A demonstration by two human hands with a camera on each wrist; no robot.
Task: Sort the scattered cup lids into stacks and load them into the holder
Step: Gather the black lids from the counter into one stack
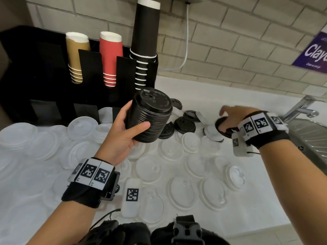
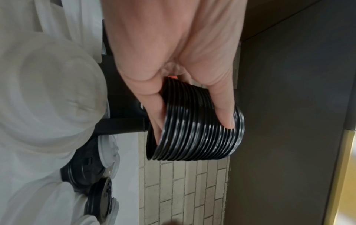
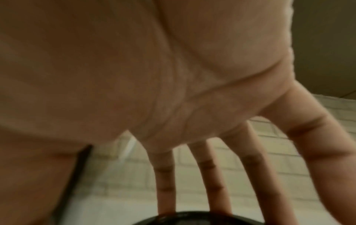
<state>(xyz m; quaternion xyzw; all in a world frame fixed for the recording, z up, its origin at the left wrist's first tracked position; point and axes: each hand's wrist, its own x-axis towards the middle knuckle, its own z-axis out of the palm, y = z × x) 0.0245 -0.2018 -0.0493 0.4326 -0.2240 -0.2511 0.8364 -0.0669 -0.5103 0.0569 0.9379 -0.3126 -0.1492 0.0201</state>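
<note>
Clearly the stack of black lids [image 1: 150, 117] is the thing in hand: the left hand [image 1: 122, 137] holds it lifted above the counter [image 1: 247, 200], in front of the black holder [image 1: 44, 71], thumb across the near side and fingers curled round the far side. Nested lids like these are probably light and fairly stiff at the rims, but thin and slick, so the column could shear or fan apart if squeezed at one end only. Taking it round the ribbed side, near the middle, looks the safest hold. A single loose lid likely flexes if pinched hard, and is best lifted by its rim.

Further right, the right hand [image 1: 231, 121] reaches down over a loose black lid [image 1: 223, 127] lying among other black lids [image 1: 184, 124] at the back of the counter. Its fingers are spread and touch the lid's edge, but whether they have closed on it I cannot tell. White lids [image 1: 182, 191] cover most of the counter nearer the person.

The head view gives the whole layout, including the cups [image 1: 110, 57] standing in the holder. The left wrist view alone shows the thumb [image 2: 223, 109] pressing the stacked rims and fingertips [image 2: 156, 121] wrapped behind. The right wrist view, blurred, shows straight fingers [image 3: 165, 182] resting on a dark rim at the bottom edge, and little else.
</note>
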